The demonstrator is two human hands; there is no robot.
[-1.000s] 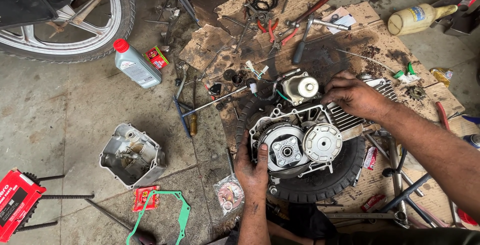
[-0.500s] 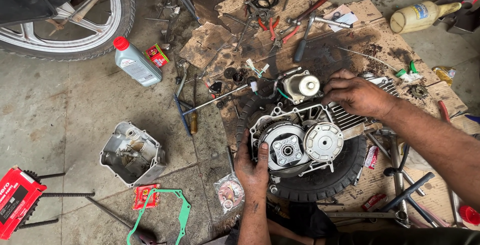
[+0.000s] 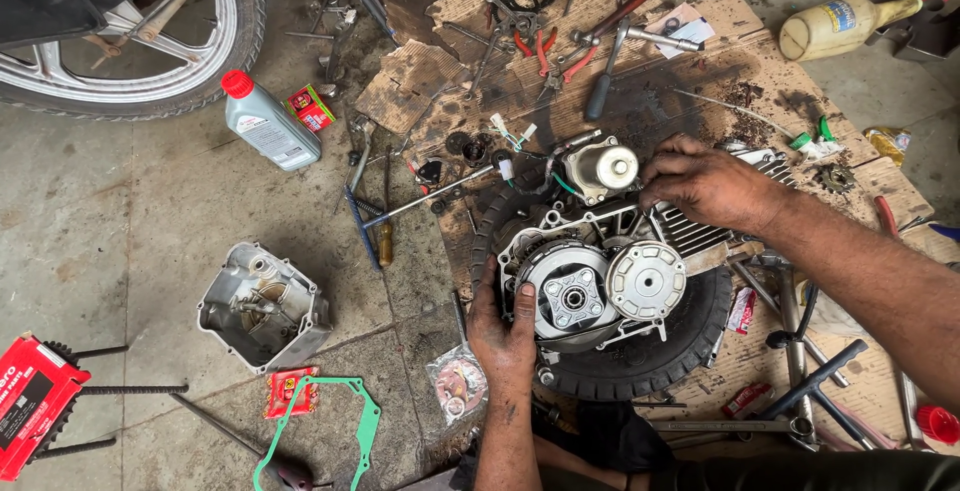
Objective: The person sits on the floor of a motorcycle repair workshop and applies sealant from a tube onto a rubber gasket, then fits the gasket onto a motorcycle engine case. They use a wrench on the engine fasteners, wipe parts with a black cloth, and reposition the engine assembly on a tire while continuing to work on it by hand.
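Our left hand (image 3: 503, 336) lies flat with fingers spread on the near-left edge of the engine (image 3: 600, 271), which sits open-side up on a tyre (image 3: 640, 361), its long axis running left to right toward the finned cylinder. Our right hand (image 3: 708, 186) curls narrow over the far-right edge beside the starter motor (image 3: 600, 166); we cannot tell whether it pinches anything. Farther left lie the cover (image 3: 262, 306) and oil bottle (image 3: 268, 123).

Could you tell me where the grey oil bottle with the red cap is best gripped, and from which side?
Grip the oil bottle across its flat grey body, coming from above. It lies on its side on the floor, with the cap toward the motorcycle wheel, so the broad middle probably gives the firmest hold.
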